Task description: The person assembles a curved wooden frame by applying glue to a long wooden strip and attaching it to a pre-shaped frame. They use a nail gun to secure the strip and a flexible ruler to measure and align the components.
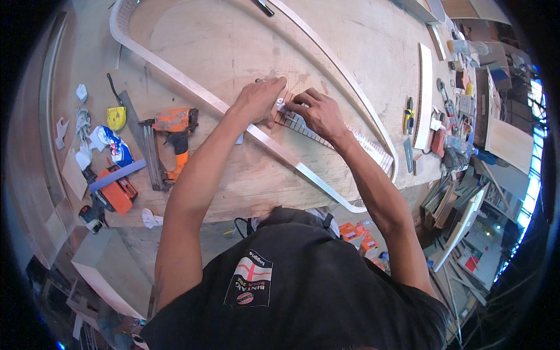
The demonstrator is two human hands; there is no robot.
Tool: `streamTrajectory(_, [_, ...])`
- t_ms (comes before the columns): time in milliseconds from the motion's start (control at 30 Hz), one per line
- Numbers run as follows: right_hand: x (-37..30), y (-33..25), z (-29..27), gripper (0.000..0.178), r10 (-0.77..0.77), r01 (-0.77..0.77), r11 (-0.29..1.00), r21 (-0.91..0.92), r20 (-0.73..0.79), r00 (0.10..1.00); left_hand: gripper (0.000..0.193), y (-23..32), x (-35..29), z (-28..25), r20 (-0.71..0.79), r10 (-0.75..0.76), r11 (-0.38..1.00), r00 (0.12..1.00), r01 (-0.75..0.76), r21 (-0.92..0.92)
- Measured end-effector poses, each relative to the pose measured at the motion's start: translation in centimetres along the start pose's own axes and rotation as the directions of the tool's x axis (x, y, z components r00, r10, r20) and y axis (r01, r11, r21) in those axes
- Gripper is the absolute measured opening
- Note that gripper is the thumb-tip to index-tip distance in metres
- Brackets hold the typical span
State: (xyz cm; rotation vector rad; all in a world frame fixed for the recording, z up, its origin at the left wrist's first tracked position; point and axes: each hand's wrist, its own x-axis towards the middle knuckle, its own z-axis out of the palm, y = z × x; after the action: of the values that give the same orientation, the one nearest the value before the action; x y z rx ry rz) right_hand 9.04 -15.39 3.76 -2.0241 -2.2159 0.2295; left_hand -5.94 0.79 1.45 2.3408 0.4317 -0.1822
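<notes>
- On the near side, a black shirt (315,286) is seen below the table (192,52), with orange boxes (360,238) beside it.
- At the left, an orange-and-black tool (119,195) is crossed by a lilac strip (118,175).
- Just beyond, an orange nail gun (178,140) is laid down, with a blue-and-white packet (119,150) and a yellow tape measure (116,118) to its left.
- A long pale bent strip (274,147) is stretched across the table, passing under the left forearm.
- Within its curve, a slotted strip (373,151) is passed over by the right forearm; its left end is placed by the hands.
- A small brown piece (284,95) is spanned by the left hand (261,100); how firm its grip is cannot be told.
- The right hand (318,114) is curled beside a white scrap (280,104); whether its grip is closed on anything cannot be told.
- To the right, yellow-and-black pliers (409,115) are set beside a white board (424,96).
- Farthest, a black marker (263,7) is seen.
</notes>
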Motion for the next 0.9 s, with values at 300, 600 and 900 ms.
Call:
streamTrajectory(300, [0.6,1.2,0.0,0.034,-0.108,0.106,0.994,0.033,0.078,0.991,0.082,-0.4,0.1,0.5,-0.025,0.040,0.999,0.999,-0.040,0.005])
streamTrajectory(600, [0.1,2.0,-1.6,0.033,-0.143,0.139,0.990,0.036,0.219,0.965,0.076,-0.4,-0.2,0.8,-0.063,0.018,1.000,0.998,-0.017,0.021])
streamTrajectory(900, [-8.2,5.3,-2.0,0.035,-0.139,0.132,0.990,0.046,0.217,0.966,0.078,1.2,0.0,0.8,-0.012,-0.047,0.993,0.999,0.048,0.110])
